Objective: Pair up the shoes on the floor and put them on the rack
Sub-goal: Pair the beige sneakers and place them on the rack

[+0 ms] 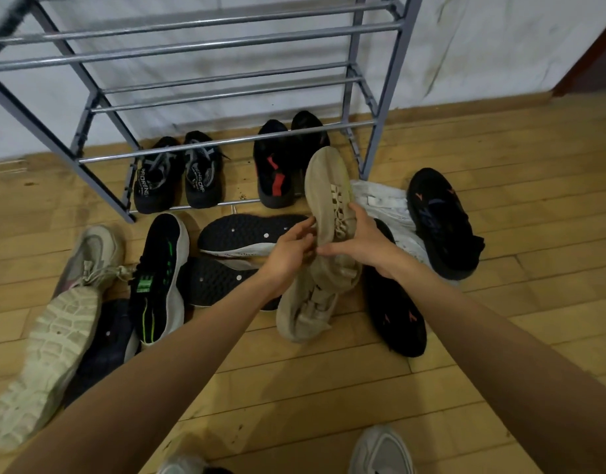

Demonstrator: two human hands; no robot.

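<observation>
My right hand (363,239) and my left hand (289,253) both grip a beige knit shoe (323,186), lifted with its toe pointing toward the rack. A second beige shoe (305,309) hangs or lies just below it, between my wrists. The grey metal rack (222,142) stands against the wall. On its lowest bars sit a black pair with grey laces (178,174) and a black pair with red marks (281,165). Loose on the floor lie two upturned black-soled shoes (246,232), a black-and-green shoe (161,278) and two black shoes with orange marks (441,224).
At the left lie a grey-beige sneaker (93,258) and an upturned pale lugged sole (45,364) over a dark shoe (106,340). A white shoe (383,203) lies by the rack's right leg. My own feet in grey shoes (380,453) show at the bottom.
</observation>
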